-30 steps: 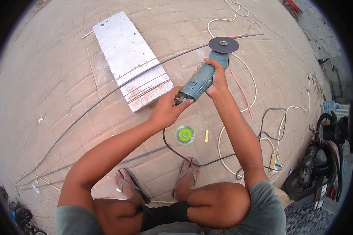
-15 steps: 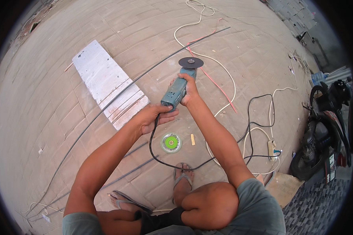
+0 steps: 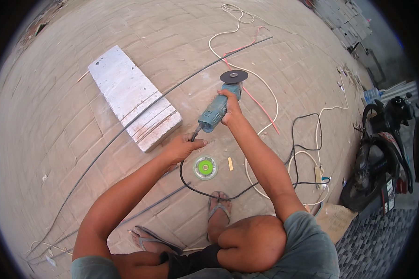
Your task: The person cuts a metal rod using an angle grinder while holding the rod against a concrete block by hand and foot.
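Observation:
My right hand (image 3: 230,108) grips the body of a teal angle grinder (image 3: 213,112), which has a black cutting disc (image 3: 234,76) on top at its far end. My left hand (image 3: 184,149) is closed on the black power cord (image 3: 194,134) just below the grinder's rear end. Left of the grinder lies a long pale block (image 3: 117,83) with scored lines across its near end and a dark rod (image 3: 172,89) crossing over it. A clear and green disc (image 3: 205,167) and a small yellowish stick (image 3: 230,163) lie on the paving beneath my hands.
White and pink cables (image 3: 274,100) snake over the paving to the right, near a power strip (image 3: 319,176). A black motorbike (image 3: 372,162) stands at the right edge beside a blue water bottle (image 3: 371,96). More rods (image 3: 151,204) lie by my feet.
My left hand has slid off the grinder's rear down onto its cord. Both hands and the grinder sit lower and further left in the picture, as the view has shifted.

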Available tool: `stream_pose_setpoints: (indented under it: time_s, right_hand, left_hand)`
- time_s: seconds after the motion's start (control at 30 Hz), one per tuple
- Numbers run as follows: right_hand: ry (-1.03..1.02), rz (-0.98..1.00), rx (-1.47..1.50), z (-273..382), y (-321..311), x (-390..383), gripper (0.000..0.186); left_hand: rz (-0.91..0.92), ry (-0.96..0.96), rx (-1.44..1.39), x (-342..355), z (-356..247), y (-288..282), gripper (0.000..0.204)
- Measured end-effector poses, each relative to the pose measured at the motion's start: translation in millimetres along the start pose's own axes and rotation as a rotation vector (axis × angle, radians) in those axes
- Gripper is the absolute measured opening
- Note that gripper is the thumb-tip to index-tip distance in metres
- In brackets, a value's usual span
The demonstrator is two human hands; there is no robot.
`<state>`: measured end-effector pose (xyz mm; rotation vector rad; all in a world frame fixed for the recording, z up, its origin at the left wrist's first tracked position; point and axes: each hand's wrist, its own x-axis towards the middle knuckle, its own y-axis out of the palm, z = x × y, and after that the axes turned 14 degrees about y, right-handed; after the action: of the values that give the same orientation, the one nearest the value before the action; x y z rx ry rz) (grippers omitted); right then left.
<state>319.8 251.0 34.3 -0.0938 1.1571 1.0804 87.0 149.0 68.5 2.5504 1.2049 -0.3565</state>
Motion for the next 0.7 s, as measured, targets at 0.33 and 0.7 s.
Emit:
stream_pose_setpoints:
  time_s: [0.33, 0.7]
  right_hand:
    - [-0.168, -0.040, -0.698, 28.8, -5.2, -20.0, 0.033]
    - [-0.272, -0.092, -1.411, 11.3, 38.1, -14.4, 0.037]
  left_hand:
    - [-0.280, 0.300, 0.681, -73.5, 47.1, -69.6, 0.058]
    - [-0.715, 0.305, 1.262, -130.7, 72.0, -208.4, 0.042]
